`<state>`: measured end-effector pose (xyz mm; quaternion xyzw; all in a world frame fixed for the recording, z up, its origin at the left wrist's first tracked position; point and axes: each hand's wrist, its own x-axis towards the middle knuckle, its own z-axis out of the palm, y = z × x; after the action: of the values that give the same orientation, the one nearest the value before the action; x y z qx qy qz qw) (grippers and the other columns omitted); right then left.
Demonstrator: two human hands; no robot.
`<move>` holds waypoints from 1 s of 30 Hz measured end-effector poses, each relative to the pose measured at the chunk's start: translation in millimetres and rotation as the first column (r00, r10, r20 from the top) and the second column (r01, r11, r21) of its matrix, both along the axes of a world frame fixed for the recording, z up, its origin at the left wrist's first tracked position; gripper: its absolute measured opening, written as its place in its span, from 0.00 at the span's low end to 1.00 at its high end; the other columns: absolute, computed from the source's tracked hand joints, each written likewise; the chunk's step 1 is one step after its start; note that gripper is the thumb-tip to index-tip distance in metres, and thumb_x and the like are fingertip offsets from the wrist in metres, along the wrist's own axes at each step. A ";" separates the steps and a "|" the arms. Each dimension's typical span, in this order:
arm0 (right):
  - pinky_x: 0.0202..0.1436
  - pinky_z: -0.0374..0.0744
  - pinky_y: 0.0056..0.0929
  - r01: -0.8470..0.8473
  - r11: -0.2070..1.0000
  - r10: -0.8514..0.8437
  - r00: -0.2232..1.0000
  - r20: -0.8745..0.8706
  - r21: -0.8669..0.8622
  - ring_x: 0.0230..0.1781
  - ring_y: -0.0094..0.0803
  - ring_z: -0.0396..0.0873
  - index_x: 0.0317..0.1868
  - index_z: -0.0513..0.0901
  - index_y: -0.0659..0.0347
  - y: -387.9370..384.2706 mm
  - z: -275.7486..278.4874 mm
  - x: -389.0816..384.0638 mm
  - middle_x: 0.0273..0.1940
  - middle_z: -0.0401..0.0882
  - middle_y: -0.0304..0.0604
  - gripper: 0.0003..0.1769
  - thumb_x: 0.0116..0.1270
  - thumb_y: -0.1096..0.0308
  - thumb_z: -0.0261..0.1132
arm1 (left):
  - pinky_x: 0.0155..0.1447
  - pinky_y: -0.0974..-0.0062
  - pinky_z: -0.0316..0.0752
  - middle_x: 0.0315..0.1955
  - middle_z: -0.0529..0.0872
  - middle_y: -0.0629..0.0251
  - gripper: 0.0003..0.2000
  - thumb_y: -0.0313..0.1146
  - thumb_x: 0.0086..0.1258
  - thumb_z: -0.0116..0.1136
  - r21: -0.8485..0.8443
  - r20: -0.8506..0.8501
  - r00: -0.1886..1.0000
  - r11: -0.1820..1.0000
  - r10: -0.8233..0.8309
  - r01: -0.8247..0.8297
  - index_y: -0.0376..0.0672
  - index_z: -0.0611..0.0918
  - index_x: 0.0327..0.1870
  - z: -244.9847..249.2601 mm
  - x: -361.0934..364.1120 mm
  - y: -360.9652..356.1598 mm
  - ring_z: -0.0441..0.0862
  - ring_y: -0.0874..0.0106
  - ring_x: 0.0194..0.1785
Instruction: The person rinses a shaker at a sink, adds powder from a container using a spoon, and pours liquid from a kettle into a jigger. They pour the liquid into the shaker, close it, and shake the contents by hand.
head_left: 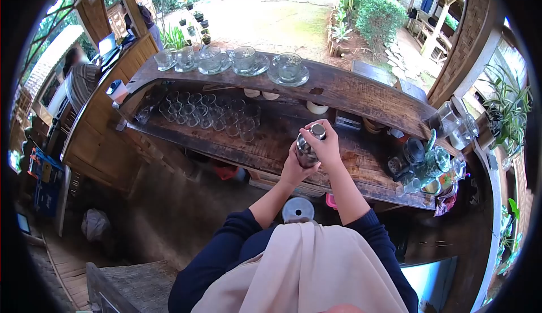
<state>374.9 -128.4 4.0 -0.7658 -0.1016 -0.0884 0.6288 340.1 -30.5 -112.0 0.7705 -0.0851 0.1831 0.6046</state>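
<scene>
A shiny metal cocktail shaker (305,153) is held between my two hands, tilted over the wooden counter in front of me. My left hand (296,172) wraps round its lower body. Higher up, my right hand (326,146) grips the shaker near its shoulder, with the fingers close to the capped top (318,131). Parts of the shaker are hidden behind my fingers and palms. Beneath it lies the dark, worn lower countertop (271,152).
Several glass cups on saucers (244,61) line the raised shelf (350,92). Rows of drinking glasses (203,112) stand below on the left. Glass jars and pitchers (437,160) crowd the right end. A person (82,78) is at a laptop on the far left.
</scene>
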 end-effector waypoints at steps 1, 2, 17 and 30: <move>0.42 0.78 0.26 0.001 1.000 -0.001 1.000 -0.002 0.004 0.35 0.23 0.80 0.36 0.77 0.61 0.8 0.5 -0.7 0.33 0.83 0.38 0.19 0.51 0.61 0.76 | 0.59 0.67 0.72 0.56 0.74 0.48 0.49 0.42 0.47 0.75 0.002 -0.001 1.000 1.000 0.003 -0.003 0.36 0.55 0.67 3.1 -1.1 1.1 0.77 0.57 0.57; 0.42 0.78 0.26 0.002 1.000 -0.002 1.000 -0.003 0.007 0.34 0.23 0.80 0.36 0.78 0.60 1.2 1.7 -0.8 0.33 0.83 0.37 0.18 0.51 0.61 0.76 | 0.59 0.68 0.72 0.56 0.74 0.49 0.48 0.41 0.47 0.76 -0.038 -0.006 1.000 0.999 -0.030 0.030 0.36 0.57 0.66 6.8 -1.5 2.0 0.77 0.59 0.57; 0.41 0.79 0.26 0.119 0.993 -0.121 0.980 0.155 0.026 0.34 0.26 0.83 0.36 0.81 0.62 8.5 -4.5 -8.2 0.32 0.84 0.42 0.10 0.55 0.69 0.71 | 0.52 0.69 0.76 0.45 0.82 0.55 0.38 0.33 0.39 0.77 -0.102 -0.001 0.996 0.991 -0.085 0.085 0.38 0.70 0.56 -1.5 8.7 5.7 0.82 0.63 0.48; 0.40 0.79 0.26 0.113 0.994 -0.111 0.980 0.163 -0.007 0.34 0.26 0.83 0.36 0.81 0.62 6.6 -2.0 -11.4 0.31 0.84 0.43 0.10 0.54 0.69 0.70 | 0.46 0.68 0.77 0.38 0.83 0.54 0.33 0.36 0.40 0.76 -0.073 0.031 0.997 0.995 -0.066 0.068 0.36 0.72 0.48 -0.6 8.4 6.0 0.84 0.60 0.43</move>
<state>363.4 -121.9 2.0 -0.7655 -0.1098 -0.1848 0.6064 348.5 -24.4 -112.6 0.7417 -0.1127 0.1769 0.6371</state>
